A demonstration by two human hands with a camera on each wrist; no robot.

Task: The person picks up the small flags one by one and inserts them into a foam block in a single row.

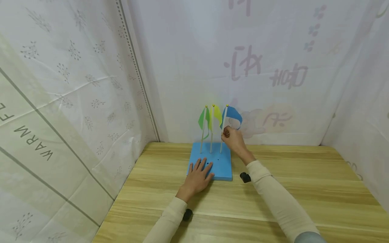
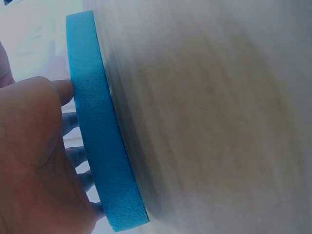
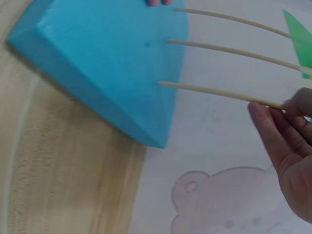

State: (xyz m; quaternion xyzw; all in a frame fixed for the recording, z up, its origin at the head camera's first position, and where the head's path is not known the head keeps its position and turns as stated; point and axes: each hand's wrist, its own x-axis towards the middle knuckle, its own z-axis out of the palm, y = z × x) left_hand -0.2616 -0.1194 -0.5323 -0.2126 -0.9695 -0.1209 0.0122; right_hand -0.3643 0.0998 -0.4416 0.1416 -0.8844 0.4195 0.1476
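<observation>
A blue foam block point(image 1: 225, 166) lies on the table with three sticks standing in a row near its far edge. The sticks carry a green flag point(image 1: 202, 118), a yellow flag point(image 1: 216, 116) and a blue flag point(image 1: 234, 113), each topped by a gold bead. My right hand point(image 1: 235, 139) pinches the blue flag's stick point(image 3: 209, 89) below the cloth; the stick's lower end meets the block. My left hand point(image 1: 197, 179) rests on the block's near left part with fingers spread. In the left wrist view its fingertips touch beyond the block's side point(image 2: 100, 112).
Small dark holes point(image 1: 218, 159) show in the block's top. The wooden table point(image 1: 304, 189) extends on both sides, and printed white curtains point(image 1: 188, 67) hang behind it and at its sides. Black wrist devices point(image 1: 245, 177) sit under both forearms.
</observation>
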